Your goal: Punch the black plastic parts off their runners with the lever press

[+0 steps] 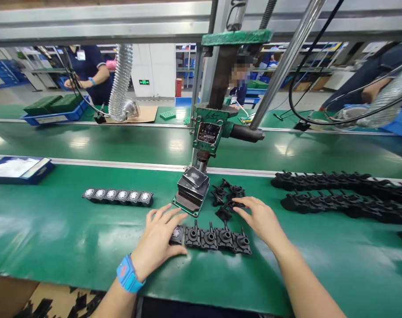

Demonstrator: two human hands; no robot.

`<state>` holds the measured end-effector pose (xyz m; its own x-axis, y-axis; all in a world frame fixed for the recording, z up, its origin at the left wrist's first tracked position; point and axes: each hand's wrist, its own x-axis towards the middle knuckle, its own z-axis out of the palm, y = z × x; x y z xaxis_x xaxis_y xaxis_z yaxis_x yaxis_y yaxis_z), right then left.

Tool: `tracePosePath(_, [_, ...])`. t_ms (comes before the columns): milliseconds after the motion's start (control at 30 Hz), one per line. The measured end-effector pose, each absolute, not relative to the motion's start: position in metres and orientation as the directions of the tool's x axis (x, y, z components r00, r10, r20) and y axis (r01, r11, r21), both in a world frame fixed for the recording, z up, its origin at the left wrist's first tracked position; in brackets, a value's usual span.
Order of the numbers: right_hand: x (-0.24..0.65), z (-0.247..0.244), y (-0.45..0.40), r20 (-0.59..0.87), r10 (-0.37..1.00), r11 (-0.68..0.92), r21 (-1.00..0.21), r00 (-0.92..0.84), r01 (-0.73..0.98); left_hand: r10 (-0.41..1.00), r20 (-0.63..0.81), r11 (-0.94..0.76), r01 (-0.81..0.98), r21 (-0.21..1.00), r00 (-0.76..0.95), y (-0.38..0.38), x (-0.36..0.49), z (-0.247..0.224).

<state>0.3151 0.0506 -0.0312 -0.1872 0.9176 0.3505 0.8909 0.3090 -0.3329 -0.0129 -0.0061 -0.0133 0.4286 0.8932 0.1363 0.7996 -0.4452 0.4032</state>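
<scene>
My left hand (161,234), with a blue wristband, spreads its fingers over the left end of a row of black parts (210,238). Beneath its fingers is a black part with a white disc (177,234). My right hand (258,216) reaches into a small pile of black parts (223,214), thumb and index finger at one of them; whether it is gripped is hard to make out. Between and behind the hands stands a press (208,128) with a metal block (193,185) below it. Farther left lies a row of black parts with white discs (117,195).
Long rows of black parts (333,201) lie at the right. A blue tray with papers (20,170) sits at the far left. Behind the bench, a blue bin (55,115) holds green pieces, and a person (91,73) works there. A metal lever (287,66) slants above the bench.
</scene>
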Motion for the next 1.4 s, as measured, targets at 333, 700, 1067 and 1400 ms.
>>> tracePosePath(333, [0.318, -0.05, 0.051, 0.279, 0.947, 0.271, -0.422, -0.161, 0.865, 0.849, 0.04, -0.45, 0.681, 0.578, 0.527, -0.002, -0.052, -0.027])
tracePosePath(700, [0.343, -0.029, 0.052, 0.062, 0.978, 0.203, -0.518, -0.201, 0.831, 0.864, 0.073, -0.413, 0.62, 0.667, 0.497, -0.001, -0.056, -0.033])
tracePosePath(1067, [0.206, 0.03, -0.016, 0.568, 0.737, 0.619, -0.35, -0.367, 0.703, 0.879, 0.058, -0.365, 0.59, 0.72, 0.473, -0.003, -0.053, -0.038])
tracePosePath(1400, [0.154, -0.01, 0.002, 0.588, 0.635, 0.744, -0.292, -0.501, 0.6, 0.889, 0.068, -0.34, 0.554, 0.76, 0.452, -0.002, -0.052, -0.04])
